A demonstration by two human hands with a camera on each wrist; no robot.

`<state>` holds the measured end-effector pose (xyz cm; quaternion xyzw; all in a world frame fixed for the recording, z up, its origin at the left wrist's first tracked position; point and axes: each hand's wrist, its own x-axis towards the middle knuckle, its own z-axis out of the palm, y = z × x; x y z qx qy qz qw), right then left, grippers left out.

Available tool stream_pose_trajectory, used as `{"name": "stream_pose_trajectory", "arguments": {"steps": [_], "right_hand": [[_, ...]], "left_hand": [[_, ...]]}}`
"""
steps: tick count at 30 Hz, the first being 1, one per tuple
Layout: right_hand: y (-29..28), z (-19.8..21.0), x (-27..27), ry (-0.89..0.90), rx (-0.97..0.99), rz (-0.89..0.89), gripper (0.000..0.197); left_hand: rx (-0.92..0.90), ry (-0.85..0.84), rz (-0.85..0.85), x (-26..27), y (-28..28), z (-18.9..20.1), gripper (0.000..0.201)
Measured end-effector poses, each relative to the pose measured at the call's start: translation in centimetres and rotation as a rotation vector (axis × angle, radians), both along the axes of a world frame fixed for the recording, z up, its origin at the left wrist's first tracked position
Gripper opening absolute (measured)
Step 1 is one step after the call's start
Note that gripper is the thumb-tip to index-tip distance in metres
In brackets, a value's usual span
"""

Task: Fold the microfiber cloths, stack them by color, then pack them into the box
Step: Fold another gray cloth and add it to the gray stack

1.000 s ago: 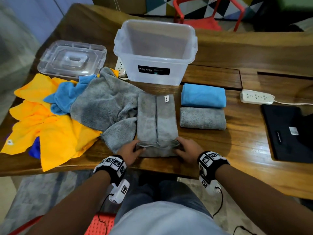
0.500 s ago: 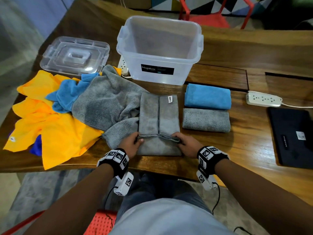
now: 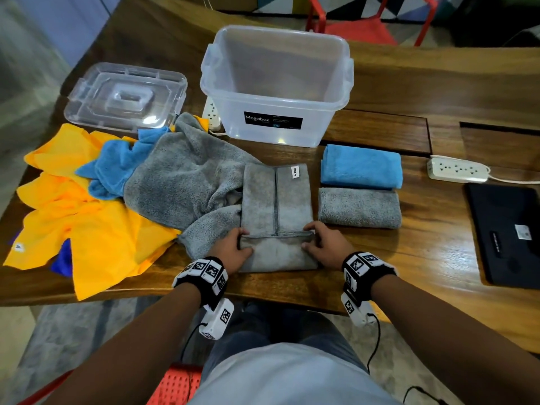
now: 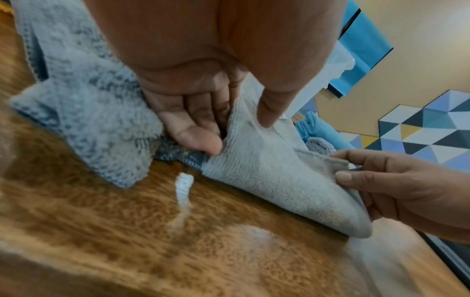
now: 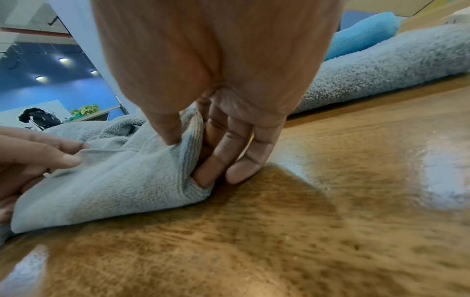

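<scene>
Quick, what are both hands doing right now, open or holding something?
Left hand: pinching the near edge of the gray cloth being folded.
Right hand: pinching the same edge on its side.

The right hand (image 5: 216,84) fills the upper centre of the frame, palm toward the camera. Its thumb presses on top of the near right corner of the grey cloth (image 5: 114,184), and its fingers (image 5: 223,152) are tucked beneath the raised edge, pinching that corner. The little finger tip touches the wooden tabletop (image 5: 279,241). The cloth edge is lifted off the tabletop along its near side. The left hand (image 5: 28,154) enters from the left edge and holds the opposite corner of the same cloth. Behind the right hand, a folded grey cloth (image 5: 381,68) lies flat, with a folded blue cloth (image 5: 363,36) just beyond it.
</scene>
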<state>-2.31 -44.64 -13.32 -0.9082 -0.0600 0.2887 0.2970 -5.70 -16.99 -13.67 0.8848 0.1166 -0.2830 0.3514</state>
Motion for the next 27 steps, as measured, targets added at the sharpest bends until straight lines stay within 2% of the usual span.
{"name": "stream_pose_trajectory", "arguments": {"steps": [9,15,18,21,23,25,27], "right_hand": [[0.2,-0.1,-0.1,-0.027,-0.02,-0.034,0.036],[0.7,0.5,-0.5,-0.026,-0.104,-0.033,0.044],[1.1,1.0,-1.0,-0.168,-0.107,-0.006,0.051],[1.6,1.3,-1.8,-0.401,-0.148,0.222,0.057],[2.1,0.9,-2.4,-0.428,-0.149,0.393,0.059],[2.5,0.4,-2.9,-0.391,-0.164,0.523,0.063],[2.6,-0.4,-3.1,-0.296,-0.217,0.618,0.07]], "left_hand": [[0.002,-0.162,-0.002,0.0,0.3,-0.1,0.036],[0.115,-0.112,-0.015,0.0,0.1,-0.2,0.04],[0.152,-0.083,-0.028,0.3,-0.1,0.0,0.042],[0.203,-0.144,-0.042,0.2,-0.6,0.9,0.049],[0.266,-0.312,-0.139,-0.5,-1.0,1.6,0.05],[0.318,-0.499,-0.372,-1.2,-1.7,2.0,0.048],[0.336,-0.492,-0.629,-1.8,-2.4,1.3,0.056]]}}
